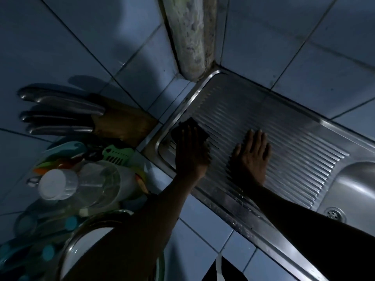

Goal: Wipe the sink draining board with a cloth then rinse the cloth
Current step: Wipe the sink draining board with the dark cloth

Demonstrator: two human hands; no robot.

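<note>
The ribbed steel draining board (pixel 284 126) runs from the tiled corner toward the sink basin (pixel 361 185) at the right. A dark cloth (pixel 189 127) lies on the board's left end. My left hand (pixel 191 153) presses flat on the cloth with straight fingers. My right hand (pixel 252 153) rests flat on the ribs in the middle of the board, fingers spread, holding nothing. The basin's drain (pixel 334 213) shows at the lower right.
A knife block (pixel 121 122) with steel-handled knives stands left of the board. Below it sits a dish rack with a clear bottle (pixel 81 183), coloured utensils and a metal bowl (pixel 81 246). A stained pipe (pixel 188 37) fills the wall corner. Tiled walls enclose the board.
</note>
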